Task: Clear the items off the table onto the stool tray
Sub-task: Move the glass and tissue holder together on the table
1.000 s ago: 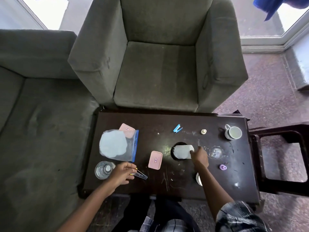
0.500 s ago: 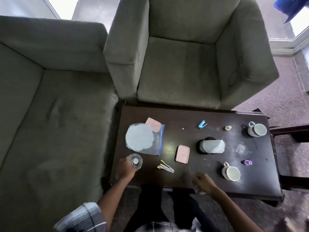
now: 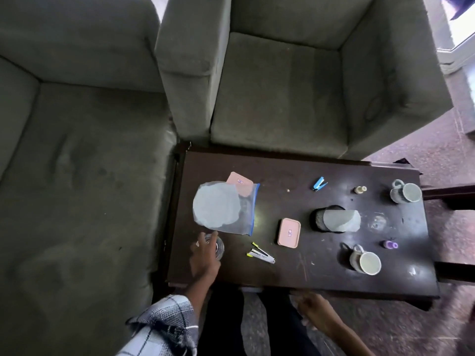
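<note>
Glass (image 3: pixel 218 249) stands at the near left corner of the dark surface (image 3: pixel 295 173), just on the near side of the zip bag (image 3: pixel 221 209); our left hand (image 3: pixel 205 260) lies over it from the near side, fingers (image 3: pixel 207 241) curled round its rim; our right hand (image 3: pixel 312 308) hangs below the near edge, blurred, and we cannot tell how its fingers lie; to the right of the glass lie a stapler (image 3: pixel 261 255), a pink case (image 3: pixel 289 232), a black mesh cup (image 3: pixel 318 217) and a mug (image 3: pixel 366 260).
</note>
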Motion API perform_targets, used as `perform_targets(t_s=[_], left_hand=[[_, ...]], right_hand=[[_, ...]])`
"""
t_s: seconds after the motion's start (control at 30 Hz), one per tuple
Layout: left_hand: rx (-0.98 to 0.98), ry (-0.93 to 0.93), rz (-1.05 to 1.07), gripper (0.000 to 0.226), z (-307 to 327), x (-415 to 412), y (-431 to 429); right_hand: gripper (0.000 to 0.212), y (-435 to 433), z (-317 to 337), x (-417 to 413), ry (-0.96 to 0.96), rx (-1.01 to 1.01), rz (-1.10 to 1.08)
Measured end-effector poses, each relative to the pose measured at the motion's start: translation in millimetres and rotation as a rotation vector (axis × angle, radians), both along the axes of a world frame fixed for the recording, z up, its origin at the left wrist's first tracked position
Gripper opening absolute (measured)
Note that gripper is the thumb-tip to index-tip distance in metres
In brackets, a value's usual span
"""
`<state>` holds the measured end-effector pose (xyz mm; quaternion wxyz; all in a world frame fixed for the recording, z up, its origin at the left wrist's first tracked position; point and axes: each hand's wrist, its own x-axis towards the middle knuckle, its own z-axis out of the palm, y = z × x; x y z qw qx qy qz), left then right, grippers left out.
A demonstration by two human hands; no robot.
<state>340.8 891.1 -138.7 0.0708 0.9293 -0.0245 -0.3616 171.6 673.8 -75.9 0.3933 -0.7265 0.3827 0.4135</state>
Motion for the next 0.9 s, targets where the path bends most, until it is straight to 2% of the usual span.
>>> perform_targets(t_s=[0.1, 0.27, 0.47, 0.7, 0.9], left_hand=[[0.019, -0.044, -0.074, 0.075, 13, -4, -8], [-0.033, -0.065, -0.213, 0.068, 44, -7, -45], [-0.114, -0.106, -0.322, 0.069, 67, 7, -126], [-0.154, -0.107, -0.386, 0.075, 49, 57, -212], [-0.108, -0.123, -0.417, 0.079, 15, 100, -255]], right_hand=[[0.023, -12, -1, -8, -0.019, -0.023, -0.060], [0.020, -39, 0, -5, -0.033, -0.004, -0.072], [0.041, -87, 3, 27, -0.157, -0.110, -0.080], [0.043, -146, -20, 47, -0.198, -0.138, -0.437], [0.029, -172, -53, 49, -0.279, -0.019, -0.732]])
